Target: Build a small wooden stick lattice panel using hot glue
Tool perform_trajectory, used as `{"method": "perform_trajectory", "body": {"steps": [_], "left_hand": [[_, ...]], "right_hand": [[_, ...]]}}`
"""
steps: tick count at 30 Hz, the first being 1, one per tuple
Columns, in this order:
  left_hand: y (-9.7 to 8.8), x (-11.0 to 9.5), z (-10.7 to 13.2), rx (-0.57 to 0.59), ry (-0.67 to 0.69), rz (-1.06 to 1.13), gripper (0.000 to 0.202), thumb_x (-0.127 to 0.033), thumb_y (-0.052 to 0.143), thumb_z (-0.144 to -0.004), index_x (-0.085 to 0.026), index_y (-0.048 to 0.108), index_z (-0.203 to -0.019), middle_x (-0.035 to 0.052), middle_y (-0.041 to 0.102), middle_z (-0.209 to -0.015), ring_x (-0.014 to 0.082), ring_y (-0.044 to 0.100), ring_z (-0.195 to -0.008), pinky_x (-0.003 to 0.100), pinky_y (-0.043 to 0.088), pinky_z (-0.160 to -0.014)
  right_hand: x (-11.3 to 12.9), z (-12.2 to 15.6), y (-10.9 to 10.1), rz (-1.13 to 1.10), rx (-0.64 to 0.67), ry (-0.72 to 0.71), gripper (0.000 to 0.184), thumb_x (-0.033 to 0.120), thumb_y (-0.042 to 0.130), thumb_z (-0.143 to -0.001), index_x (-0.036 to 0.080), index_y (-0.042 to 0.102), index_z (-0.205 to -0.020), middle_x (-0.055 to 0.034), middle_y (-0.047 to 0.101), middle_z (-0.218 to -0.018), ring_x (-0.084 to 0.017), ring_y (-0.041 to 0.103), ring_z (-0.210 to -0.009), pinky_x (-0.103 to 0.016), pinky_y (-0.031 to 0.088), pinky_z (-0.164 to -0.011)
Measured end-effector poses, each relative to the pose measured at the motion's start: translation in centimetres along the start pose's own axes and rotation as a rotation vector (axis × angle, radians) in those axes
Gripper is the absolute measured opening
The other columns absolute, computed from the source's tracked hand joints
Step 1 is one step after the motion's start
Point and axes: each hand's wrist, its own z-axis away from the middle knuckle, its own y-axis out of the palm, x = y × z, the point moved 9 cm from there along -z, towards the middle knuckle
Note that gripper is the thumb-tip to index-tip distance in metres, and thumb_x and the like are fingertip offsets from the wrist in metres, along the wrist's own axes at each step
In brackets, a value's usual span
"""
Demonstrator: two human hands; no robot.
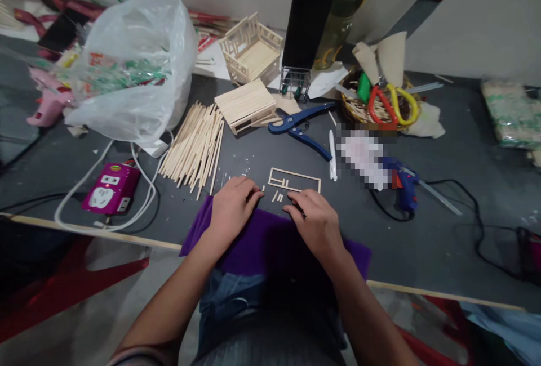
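Note:
My left hand rests at the front of the table with its fingers curled and the thumb drawn in. A tiny cut wooden stick piece shows at its fingertips; whether they pinch anything is unclear. My right hand has thumb and forefinger apart, close to the lower edge of a flat rectangular frame of thin wooden sticks. Nothing shows in that hand. Between both hands lie several short stick pieces. A purple cloth spreads under the wrists and over the table edge.
Left stand a pile of wooden sticks, a plastic bag and a purple power socket with cords. Behind are stick-built models and blue cutters. Right are a basket with scissors and a blue glue gun.

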Motion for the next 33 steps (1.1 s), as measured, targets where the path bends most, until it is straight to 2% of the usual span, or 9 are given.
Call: {"method": "perform_trajectory", "body": {"steps": [5,12,15,18,19,22,25,28,33], "left_hand": [[-0.1,0.4,-0.1,0.003,-0.011,0.052,0.013,-0.023,0.063,-0.090,-0.019,0.062,-0.077,0.0021,0.064,-0.079,0.0188,0.058,-0.081,0.028,0.041,-0.072],[0.1,0.7,-0.1,0.006,-0.025,0.081,0.012,-0.023,0.062,-0.090,-0.019,0.064,-0.078,0.0031,0.065,-0.080,0.0196,0.059,-0.083,0.029,0.042,-0.073],[-0.5,0.4,0.1,-0.045,-0.019,0.160,0.012,-0.023,0.060,-0.091,-0.019,0.067,-0.082,0.0038,0.066,-0.082,0.0196,0.059,-0.084,0.030,0.044,-0.076],[-1.4,-0.6,0.3,-0.083,-0.026,0.395,0.015,-0.024,0.057,-0.092,-0.020,0.071,-0.087,0.0037,0.067,-0.082,0.0181,0.060,-0.084,0.029,0.045,-0.079],[-1.3,-1.0,0.3,-0.056,-0.041,0.510,0.016,-0.025,0.057,-0.092,-0.020,0.072,-0.087,0.0036,0.067,-0.082,0.0173,0.060,-0.083,0.029,0.045,-0.078],[0.1,-2.0,0.5,0.137,-0.164,0.900,0.022,-0.033,0.062,-0.089,-0.017,0.074,-0.081,0.0033,0.067,-0.077,0.0140,0.059,-0.073,0.025,0.045,-0.069],[2.0,-2.3,1.2,0.279,-0.371,1.207,0.029,-0.043,0.071,-0.080,-0.014,0.073,-0.074,0.0006,0.061,-0.066,0.0075,0.046,-0.053,0.021,0.034,-0.050],[3.5,-2.3,1.8,0.356,-0.508,1.360,0.032,-0.044,0.079,-0.070,-0.013,0.073,-0.072,-0.0012,0.057,-0.060,0.0049,0.040,-0.047,0.019,0.028,-0.044],[4.4,-2.6,2.3,0.360,-0.570,1.440,0.028,-0.039,0.082,-0.067,-0.013,0.074,-0.071,-0.0008,0.060,-0.058,0.0045,0.042,-0.045,0.019,0.030,-0.043]], "right_hand": [[0.9,-0.1,0.5,0.083,-0.001,-0.065,0.017,0.023,0.059,-0.093,0.019,0.070,-0.105,-0.0079,0.068,-0.091,-0.022,0.061,-0.085,-0.032,0.045,-0.072],[1.6,-0.8,1.2,0.091,0.040,-0.087,0.017,0.022,0.054,-0.095,0.019,0.070,-0.096,-0.0073,0.066,-0.085,-0.021,0.060,-0.084,-0.031,0.045,-0.071],[1.9,-0.8,0.6,0.057,0.012,-0.100,0.020,0.021,0.051,-0.095,0.020,0.071,-0.095,-0.0072,0.067,-0.084,-0.020,0.060,-0.084,-0.031,0.046,-0.073],[2.5,-0.8,-0.9,-0.038,-0.035,-0.139,0.019,0.023,0.052,-0.096,0.021,0.071,-0.099,-0.0064,0.068,-0.086,-0.019,0.061,-0.084,-0.031,0.047,-0.076],[2.8,-0.8,-1.4,-0.067,-0.041,-0.156,0.019,0.024,0.052,-0.096,0.022,0.070,-0.100,-0.0059,0.068,-0.086,-0.019,0.061,-0.083,-0.031,0.047,-0.076],[3.7,-0.8,-2.6,-0.109,-0.024,-0.203,0.018,0.028,0.054,-0.096,0.022,0.070,-0.101,-0.0050,0.068,-0.085,-0.018,0.060,-0.080,-0.030,0.047,-0.074],[4.1,-0.7,-3.2,-0.111,-0.010,-0.215,0.019,0.028,0.053,-0.096,0.022,0.070,-0.099,-0.0050,0.068,-0.084,-0.018,0.059,-0.079,-0.030,0.046,-0.073],[4.0,-0.5,-3.5,-0.129,-0.007,-0.213,0.019,0.027,0.052,-0.097,0.022,0.071,-0.099,-0.0051,0.068,-0.084,-0.018,0.059,-0.079,-0.031,0.047,-0.072],[2.9,-0.1,-4.1,-0.242,-0.060,-0.179,0.020,0.030,0.059,-0.094,0.025,0.070,-0.110,-0.0043,0.069,-0.084,-0.018,0.062,-0.078,-0.031,0.050,-0.071]]}}
